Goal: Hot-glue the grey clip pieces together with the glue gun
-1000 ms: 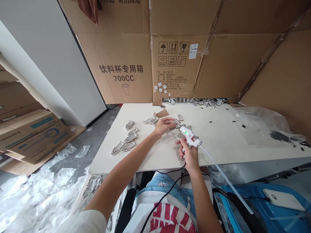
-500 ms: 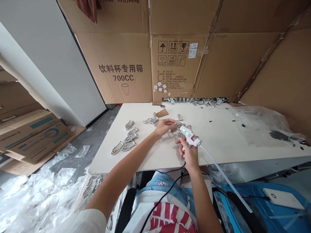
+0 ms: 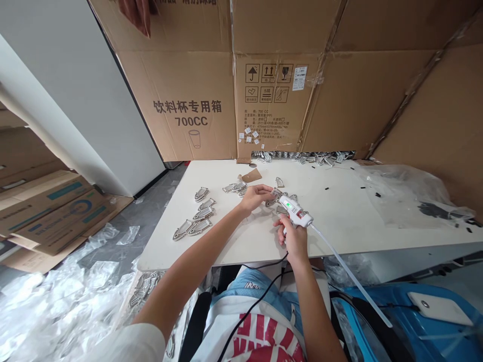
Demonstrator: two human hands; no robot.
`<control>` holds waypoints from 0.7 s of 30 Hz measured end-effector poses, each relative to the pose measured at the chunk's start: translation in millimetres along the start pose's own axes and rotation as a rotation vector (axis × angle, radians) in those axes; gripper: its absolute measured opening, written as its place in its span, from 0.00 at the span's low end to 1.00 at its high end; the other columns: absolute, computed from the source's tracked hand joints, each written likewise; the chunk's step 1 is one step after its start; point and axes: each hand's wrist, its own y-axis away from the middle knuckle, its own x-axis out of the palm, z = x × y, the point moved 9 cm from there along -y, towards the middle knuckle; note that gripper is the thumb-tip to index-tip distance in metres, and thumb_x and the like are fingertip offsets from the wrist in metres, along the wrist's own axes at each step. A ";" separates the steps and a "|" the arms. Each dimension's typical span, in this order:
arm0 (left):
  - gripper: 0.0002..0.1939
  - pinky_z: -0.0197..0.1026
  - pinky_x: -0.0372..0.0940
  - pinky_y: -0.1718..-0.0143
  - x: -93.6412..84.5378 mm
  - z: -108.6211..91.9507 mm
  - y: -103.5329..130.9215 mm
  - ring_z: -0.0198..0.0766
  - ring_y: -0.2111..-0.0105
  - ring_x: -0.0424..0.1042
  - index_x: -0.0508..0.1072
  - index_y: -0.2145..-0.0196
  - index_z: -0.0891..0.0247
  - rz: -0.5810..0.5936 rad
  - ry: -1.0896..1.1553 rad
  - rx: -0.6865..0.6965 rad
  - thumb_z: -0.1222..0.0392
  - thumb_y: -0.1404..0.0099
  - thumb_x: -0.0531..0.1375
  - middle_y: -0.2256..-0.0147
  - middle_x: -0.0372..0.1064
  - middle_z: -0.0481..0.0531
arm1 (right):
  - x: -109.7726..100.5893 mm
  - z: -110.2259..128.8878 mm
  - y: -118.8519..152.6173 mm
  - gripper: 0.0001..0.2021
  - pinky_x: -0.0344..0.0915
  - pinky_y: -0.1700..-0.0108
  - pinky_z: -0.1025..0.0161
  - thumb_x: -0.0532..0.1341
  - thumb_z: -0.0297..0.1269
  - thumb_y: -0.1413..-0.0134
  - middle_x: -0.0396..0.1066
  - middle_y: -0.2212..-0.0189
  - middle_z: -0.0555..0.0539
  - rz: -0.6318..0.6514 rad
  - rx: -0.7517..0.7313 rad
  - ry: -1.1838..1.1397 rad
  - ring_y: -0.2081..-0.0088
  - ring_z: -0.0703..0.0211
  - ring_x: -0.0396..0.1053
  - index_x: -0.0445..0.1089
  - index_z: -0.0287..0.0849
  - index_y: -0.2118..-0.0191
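My right hand (image 3: 293, 236) is wrapped round the grip of a white glue gun (image 3: 296, 210) with a green light and a long clear glue stick out of its back. The fingers of my left hand (image 3: 257, 196) pinch a small metal piece (image 3: 276, 192) right at the gun's nozzle. More metal pieces lie partly hidden under the gun, and one piece (image 3: 279, 182) lies just behind. Left of my left hand are a small group of metal frames (image 3: 236, 187) and several more frames (image 3: 203, 213) in a loose column.
The white table (image 3: 332, 201) carries a brown cardboard scrap (image 3: 251, 175), small black bits and a clear plastic bag (image 3: 400, 193). Cardboard (image 3: 188, 75) stands behind, with piled metal pieces (image 3: 320, 158) at its foot. A black cable hangs over my lap; a blue chair (image 3: 400, 296) holds a white device (image 3: 439, 308).
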 end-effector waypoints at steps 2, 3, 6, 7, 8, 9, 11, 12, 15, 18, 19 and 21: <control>0.19 0.49 0.69 0.56 -0.2 0.9 -0.3 0.44 0.62 0.78 0.84 0.61 0.64 -0.004 -0.005 -0.009 0.55 0.49 0.80 0.61 0.84 0.60 | -0.9 -0.7 -0.4 0.18 0.50 0.86 0.69 0.72 0.52 0.47 0.70 0.80 0.53 -0.011 0.000 -0.007 0.87 0.70 0.54 0.68 0.44 0.68; 0.19 0.49 0.68 0.56 -0.3 1.1 -0.4 0.44 0.62 0.78 0.84 0.61 0.64 -0.005 -0.007 -0.013 0.55 0.49 0.80 0.61 0.84 0.60 | -1.3 -0.6 -0.6 0.18 0.50 0.86 0.69 0.72 0.52 0.48 0.72 0.79 0.52 -0.016 -0.002 -0.013 0.87 0.70 0.54 0.68 0.44 0.68; 0.19 0.49 0.68 0.56 -0.5 1.2 -0.5 0.44 0.63 0.78 0.84 0.62 0.64 -0.005 -0.015 -0.017 0.56 0.49 0.80 0.61 0.84 0.59 | -1.5 -1.4 -0.9 0.18 0.50 0.86 0.68 0.72 0.51 0.48 0.73 0.77 0.51 -0.021 0.006 -0.017 0.87 0.70 0.55 0.68 0.44 0.70; 0.19 0.49 0.68 0.57 -0.7 1.3 -0.5 0.43 0.63 0.78 0.84 0.62 0.64 -0.007 -0.015 -0.018 0.56 0.49 0.80 0.62 0.84 0.59 | -1.4 -1.9 -0.8 0.18 0.50 0.86 0.68 0.71 0.51 0.48 0.72 0.79 0.52 -0.020 0.012 -0.010 0.87 0.70 0.54 0.68 0.44 0.70; 0.19 0.49 0.68 0.57 -1.0 1.3 -0.4 0.43 0.63 0.78 0.84 0.62 0.64 -0.009 -0.014 -0.019 0.56 0.49 0.80 0.62 0.84 0.59 | -1.4 -2.3 -0.8 0.18 0.50 0.86 0.68 0.71 0.51 0.47 0.70 0.81 0.52 -0.020 0.017 -0.002 0.87 0.70 0.54 0.68 0.44 0.71; 0.19 0.50 0.68 0.57 -1.2 1.4 -0.2 0.44 0.63 0.78 0.84 0.62 0.64 -0.012 -0.012 -0.020 0.56 0.49 0.80 0.62 0.84 0.59 | -1.5 -2.4 -0.7 0.18 0.50 0.86 0.68 0.71 0.51 0.47 0.68 0.82 0.53 -0.021 0.019 0.004 0.87 0.69 0.54 0.68 0.44 0.72; 0.19 0.50 0.68 0.56 -1.5 1.5 0.1 0.44 0.63 0.78 0.84 0.62 0.64 -0.015 -0.007 -0.022 0.56 0.50 0.80 0.62 0.84 0.59 | -2.0 -2.2 -0.8 0.18 0.50 0.86 0.69 0.71 0.51 0.47 0.68 0.82 0.53 -0.024 0.012 0.007 0.87 0.70 0.54 0.68 0.43 0.71; 0.19 0.50 0.69 0.56 -1.5 1.4 0.2 0.44 0.62 0.78 0.84 0.62 0.64 -0.016 -0.005 -0.021 0.56 0.50 0.80 0.62 0.84 0.59 | -2.1 -2.3 -1.0 0.18 0.50 0.87 0.69 0.71 0.51 0.47 0.69 0.81 0.53 -0.024 0.009 0.005 0.87 0.70 0.55 0.68 0.43 0.71; 0.19 0.50 0.69 0.56 -1.0 0.9 0.4 0.44 0.63 0.78 0.84 0.62 0.63 -0.014 -0.003 -0.015 0.55 0.50 0.80 0.62 0.84 0.59 | -2.3 -3.7 -1.8 0.18 0.50 0.87 0.69 0.71 0.51 0.47 0.72 0.79 0.51 -0.024 0.005 0.000 0.87 0.70 0.55 0.68 0.43 0.70; 0.19 0.50 0.69 0.56 -0.9 1.0 0.4 0.44 0.63 0.78 0.84 0.62 0.63 -0.014 -0.005 -0.018 0.55 0.50 0.80 0.62 0.84 0.59 | -2.7 -5.4 -2.5 0.18 0.51 0.87 0.69 0.72 0.51 0.48 0.73 0.78 0.51 -0.029 0.008 -0.008 0.87 0.70 0.55 0.68 0.43 0.70; 0.19 0.50 0.69 0.55 -0.8 1.0 0.3 0.44 0.63 0.79 0.84 0.62 0.64 -0.014 -0.007 -0.017 0.55 0.50 0.80 0.62 0.84 0.59 | -2.8 -5.4 -2.6 0.19 0.51 0.87 0.69 0.72 0.51 0.49 0.73 0.78 0.51 -0.031 0.008 -0.012 0.87 0.70 0.55 0.68 0.43 0.70; 0.20 0.50 0.69 0.55 -0.4 0.6 -0.1 0.44 0.62 0.79 0.84 0.62 0.64 -0.011 -0.009 -0.014 0.55 0.50 0.80 0.62 0.84 0.59 | -3.2 -4.5 -2.4 0.20 0.51 0.87 0.69 0.73 0.52 0.49 0.74 0.77 0.51 -0.037 0.000 -0.020 0.87 0.71 0.56 0.68 0.43 0.70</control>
